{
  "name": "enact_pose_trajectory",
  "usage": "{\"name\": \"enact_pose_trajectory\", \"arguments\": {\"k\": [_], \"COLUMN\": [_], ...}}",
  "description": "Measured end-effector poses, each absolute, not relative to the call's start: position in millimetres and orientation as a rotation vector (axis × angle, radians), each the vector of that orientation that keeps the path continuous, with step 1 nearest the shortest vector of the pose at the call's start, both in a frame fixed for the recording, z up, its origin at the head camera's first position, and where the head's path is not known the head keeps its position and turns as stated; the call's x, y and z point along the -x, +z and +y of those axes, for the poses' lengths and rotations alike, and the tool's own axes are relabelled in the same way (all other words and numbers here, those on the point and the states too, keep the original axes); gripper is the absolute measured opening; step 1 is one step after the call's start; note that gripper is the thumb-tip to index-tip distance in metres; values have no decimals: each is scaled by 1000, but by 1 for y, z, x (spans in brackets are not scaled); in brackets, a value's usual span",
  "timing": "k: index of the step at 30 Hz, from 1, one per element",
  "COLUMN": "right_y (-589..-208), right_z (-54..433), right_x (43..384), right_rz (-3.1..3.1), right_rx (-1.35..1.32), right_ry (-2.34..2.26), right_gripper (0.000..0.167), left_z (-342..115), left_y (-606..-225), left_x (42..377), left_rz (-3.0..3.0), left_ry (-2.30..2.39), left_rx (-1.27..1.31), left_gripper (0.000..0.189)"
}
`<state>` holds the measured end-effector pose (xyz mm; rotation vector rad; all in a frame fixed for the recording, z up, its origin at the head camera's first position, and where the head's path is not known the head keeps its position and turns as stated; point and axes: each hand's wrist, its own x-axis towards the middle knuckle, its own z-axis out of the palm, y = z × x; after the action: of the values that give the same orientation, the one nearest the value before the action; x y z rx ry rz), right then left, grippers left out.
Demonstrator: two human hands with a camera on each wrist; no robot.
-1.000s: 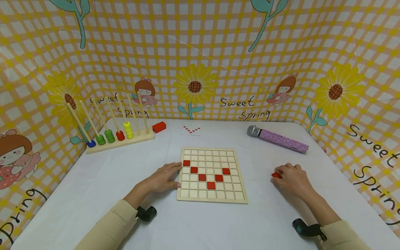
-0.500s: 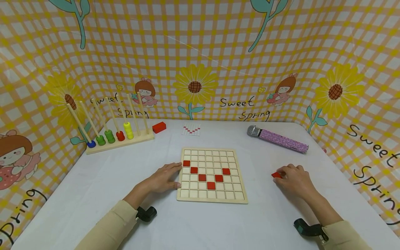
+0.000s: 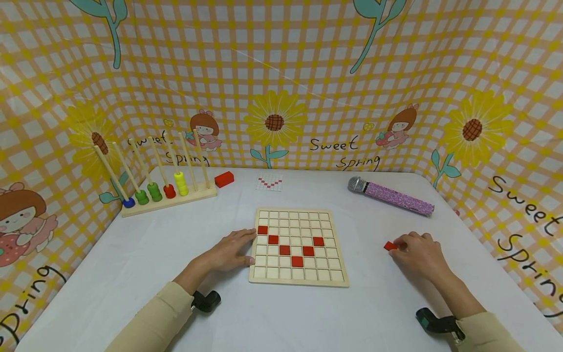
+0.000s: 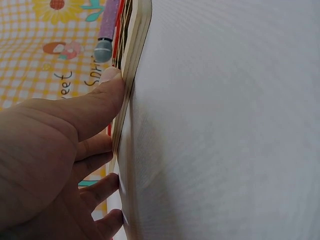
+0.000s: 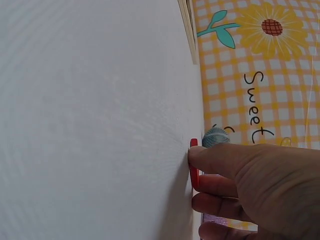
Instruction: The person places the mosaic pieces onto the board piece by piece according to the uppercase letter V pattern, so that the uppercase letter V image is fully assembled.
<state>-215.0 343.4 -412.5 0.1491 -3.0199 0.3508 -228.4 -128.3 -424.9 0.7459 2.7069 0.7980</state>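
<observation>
A square wooden grid board (image 3: pixel 299 286) lies on the table, with several red tiles in its cells forming a V-like line. My left hand (image 3: pixel 228 251) rests at the board's left edge. In the left wrist view its thumb (image 4: pixel 102 100) and fingertips touch the board's side (image 4: pixel 137 45). To the right of the board, apart from it, my right hand (image 3: pixel 420 254) pinches a small red square tile (image 3: pixel 389 246) between thumb and finger. The right wrist view shows that red tile (image 5: pixel 194 165) edge-on, at the tabletop or just over it; I cannot tell which.
A wooden bead rack (image 3: pixel 169 200) with coloured beads stands at the back left, beside a red block (image 3: pixel 224 179). Behind the board lies a small printed pattern card (image 3: pixel 270 183). A glittery pink microphone (image 3: pixel 391 195) lies at the back right. Patterned cloth (image 3: pixel 272 73) walls enclose the table.
My right hand has shifted slightly to the right and nearer me, and the red tile has come along, showing a little more of itself. The left hand and board stay put.
</observation>
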Motion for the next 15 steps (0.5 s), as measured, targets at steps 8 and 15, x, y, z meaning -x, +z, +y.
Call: {"name": "enact_pose_trajectory", "arguments": {"k": [8, 15], "right_y": [-415, -413], "right_z": [345, 344], "right_x": [214, 213], "right_rz": [-2998, -2967], "right_rx": [-149, -181], "right_ry": [352, 348], "right_gripper": [27, 25], "left_z": [-128, -128], "left_y": [-425, -425], "left_x": [229, 229], "left_rz": [2706, 2710], "left_ry": [802, 797], "left_rx": [-741, -750], "left_gripper": [70, 70]}}
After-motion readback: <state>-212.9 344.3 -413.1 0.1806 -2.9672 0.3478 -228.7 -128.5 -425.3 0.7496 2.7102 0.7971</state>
